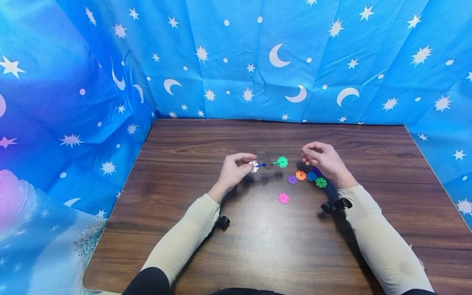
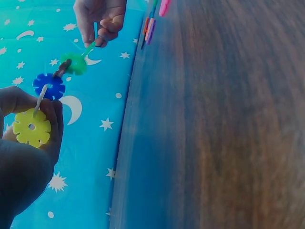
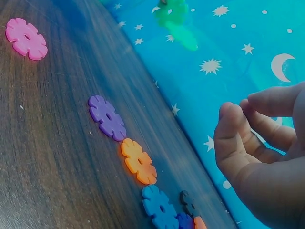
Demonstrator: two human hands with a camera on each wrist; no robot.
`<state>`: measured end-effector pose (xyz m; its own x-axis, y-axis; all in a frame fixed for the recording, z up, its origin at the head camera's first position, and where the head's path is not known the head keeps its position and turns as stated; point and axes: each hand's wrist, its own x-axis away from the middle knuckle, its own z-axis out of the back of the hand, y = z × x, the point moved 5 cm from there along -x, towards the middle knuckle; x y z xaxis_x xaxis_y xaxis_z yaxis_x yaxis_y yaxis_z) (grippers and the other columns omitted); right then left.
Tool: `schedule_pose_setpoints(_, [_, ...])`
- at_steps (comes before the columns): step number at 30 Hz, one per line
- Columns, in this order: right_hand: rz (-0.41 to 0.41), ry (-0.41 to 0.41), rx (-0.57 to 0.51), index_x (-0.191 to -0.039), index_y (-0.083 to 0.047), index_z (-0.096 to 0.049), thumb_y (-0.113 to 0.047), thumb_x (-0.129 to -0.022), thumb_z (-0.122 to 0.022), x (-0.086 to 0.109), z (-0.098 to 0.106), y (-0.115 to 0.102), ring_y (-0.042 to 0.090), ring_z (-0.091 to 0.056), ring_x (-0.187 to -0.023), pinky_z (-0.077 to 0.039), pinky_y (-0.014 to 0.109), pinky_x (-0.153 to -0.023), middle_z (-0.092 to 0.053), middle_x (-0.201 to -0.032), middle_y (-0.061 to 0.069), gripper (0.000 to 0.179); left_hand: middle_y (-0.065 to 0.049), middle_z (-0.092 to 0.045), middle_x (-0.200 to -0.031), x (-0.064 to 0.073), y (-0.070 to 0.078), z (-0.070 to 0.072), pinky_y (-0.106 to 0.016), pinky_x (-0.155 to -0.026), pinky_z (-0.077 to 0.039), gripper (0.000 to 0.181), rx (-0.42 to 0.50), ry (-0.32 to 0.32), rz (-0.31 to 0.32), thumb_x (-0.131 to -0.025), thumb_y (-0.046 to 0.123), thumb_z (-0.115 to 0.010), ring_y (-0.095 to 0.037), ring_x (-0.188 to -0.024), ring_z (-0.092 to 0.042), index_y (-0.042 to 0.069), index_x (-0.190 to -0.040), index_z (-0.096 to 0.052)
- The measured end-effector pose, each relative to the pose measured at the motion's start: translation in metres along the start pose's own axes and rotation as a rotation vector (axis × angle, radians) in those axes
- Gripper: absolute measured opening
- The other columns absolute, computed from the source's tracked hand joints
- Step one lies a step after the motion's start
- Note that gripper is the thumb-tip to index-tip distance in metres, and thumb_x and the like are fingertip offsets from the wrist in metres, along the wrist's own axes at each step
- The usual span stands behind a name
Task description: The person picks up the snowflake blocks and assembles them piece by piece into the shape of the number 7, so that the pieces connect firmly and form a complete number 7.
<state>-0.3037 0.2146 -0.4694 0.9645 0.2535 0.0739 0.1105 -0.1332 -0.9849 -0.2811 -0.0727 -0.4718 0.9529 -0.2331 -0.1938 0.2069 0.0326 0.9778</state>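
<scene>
Head view: a person is working over the wooden table [image 1: 258,250], both hands hovering above it.
Left hand [image 1: 236,170]: its thumb and fingers are pinching one end of a chain of slotted discs [image 2: 51,87], around the yellow disc [image 2: 31,135] and the white disc [image 1: 255,167].
Chain: it is hanging in the air between the hands, each disc standing crosswise to its neighbour, with the light green disc [image 1: 282,162] sitting at the free end.
Right hand [image 1: 323,160]: its fingers are curving loosely, tips close together, and nothing is showing between them; the free end is lying apart from it.
Loose discs: the purple disc [image 1: 292,179], orange disc [image 1: 300,175], loose blue disc [image 1: 312,176] and loose green disc [image 1: 321,182] are lying near the right hand, the pink disc [image 1: 283,198] lying apart.
Good joining: the work is seemingly calling for one loose disc, taken by its rim, slot facing slot and turned crosswise.
Steadiness: the left hand is probably giving little support to the far end, so bracing the light green disc while pressing straight is likely avoiding bent joints.
</scene>
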Motion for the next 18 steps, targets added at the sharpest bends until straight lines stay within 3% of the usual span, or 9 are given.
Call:
schedule_pose_setpoints(5, [-0.012,-0.003,0.008,-0.105,0.009,-0.055,-0.008,-0.096,-0.060,-0.0004,0.0008,0.0006,0.016,-0.064,-0.075,-0.058,0.023,-0.068,-0.064,-0.085,0.005,0.019,-0.026,-0.068,-0.103,-0.0007,-0.0034,0.0015,-0.017,-0.075,-0.053,0.023,0.019,0.024,0.009,-0.084,-0.007,-0.062,-0.006,-0.082,-0.062,-0.009,-0.105,-0.069])
schedule_pose_setpoints(8, [-0.019,-0.006,0.020,-0.107,0.011,-0.054,-0.009,-0.096,-0.060,0.0002,0.0009,0.0007,0.016,-0.063,-0.075,-0.058,0.023,-0.069,-0.064,-0.086,0.005,0.023,-0.015,-0.068,-0.094,-0.0017,-0.0055,0.0016,-0.015,-0.072,-0.051,0.026,0.051,0.040,0.016,-0.083,-0.010,-0.060,-0.006,-0.081,-0.059,-0.009,-0.108,-0.068])
schedule_pose_setpoints(12, [-0.021,-0.006,0.053,-0.107,0.010,-0.054,-0.011,-0.096,-0.060,0.0014,0.0006,0.0002,0.017,-0.063,-0.076,-0.058,0.023,-0.069,-0.064,-0.087,0.005,0.025,-0.002,-0.057,-0.087,-0.0034,-0.0093,-0.0013,-0.017,-0.076,-0.055,0.043,0.208,0.029,0.065,-0.081,-0.017,-0.053,-0.007,-0.084,-0.062,-0.011,-0.123,-0.059])
schedule_pose_setpoints(15, [-0.026,-0.003,0.074,-0.109,0.012,-0.053,-0.012,-0.096,-0.061,0.0020,0.0000,-0.0007,0.016,-0.063,-0.077,-0.058,0.023,-0.070,-0.063,-0.087,0.005,0.029,-0.002,-0.049,-0.085,-0.0028,-0.0108,-0.0039,-0.023,-0.086,-0.057,0.055,0.332,-0.003,0.119,-0.080,-0.021,-0.049,-0.008,-0.086,-0.064,-0.010,-0.134,-0.049])
schedule_pose_setpoints(18, [-0.031,0.008,0.124,-0.112,0.015,-0.050,-0.014,-0.097,-0.061,0.0018,0.0002,-0.0018,0.016,-0.062,-0.077,-0.057,0.023,-0.069,-0.063,-0.087,0.004,0.035,-0.002,-0.047,-0.085,-0.0011,-0.0106,-0.0058,-0.025,-0.091,-0.055,0.062,0.405,-0.047,0.159,-0.080,-0.023,-0.047,-0.018,-0.095,-0.067,-0.008,-0.140,-0.043])
